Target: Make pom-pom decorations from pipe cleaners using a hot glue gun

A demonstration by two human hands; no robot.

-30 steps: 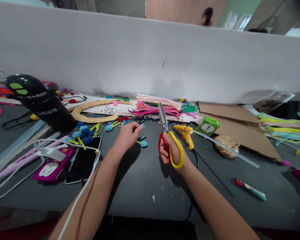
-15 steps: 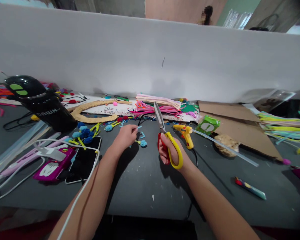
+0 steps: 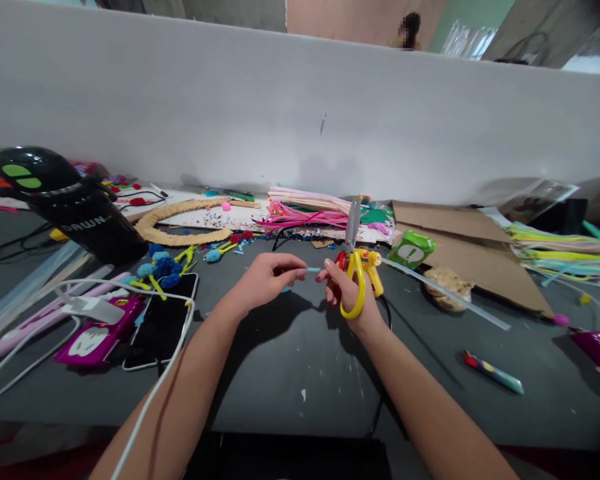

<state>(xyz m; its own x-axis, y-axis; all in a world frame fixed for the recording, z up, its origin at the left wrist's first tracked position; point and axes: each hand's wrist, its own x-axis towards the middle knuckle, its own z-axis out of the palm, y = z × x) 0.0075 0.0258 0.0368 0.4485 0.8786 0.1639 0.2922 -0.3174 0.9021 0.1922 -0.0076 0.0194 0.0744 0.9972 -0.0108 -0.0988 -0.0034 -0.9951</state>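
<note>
My left hand (image 3: 267, 277) pinches a short light-blue pipe-cleaner piece (image 3: 312, 270) above the dark table (image 3: 290, 360). My right hand (image 3: 345, 290) grips scissors (image 3: 353, 263) with red and yellow handles, blades closed and pointing up. Its thumb and forefinger touch the other end of the blue piece. The two hands meet at the table's middle, just in front of a yellow glue gun (image 3: 370, 267).
A black bottle (image 3: 63, 203) lies at left, with a phone (image 3: 160, 320), a magenta case (image 3: 97, 330) and white cables. Pipe cleaners (image 3: 305, 210), pompoms (image 3: 163, 267) and a twine ring (image 3: 180, 223) lie at the back. Cardboard (image 3: 470, 250), a green box (image 3: 410, 250) and a pen (image 3: 493, 372) are at right.
My left hand lifted the blue piece off the table and moved right. My right hand swung the scissors upright and came left to meet it.
</note>
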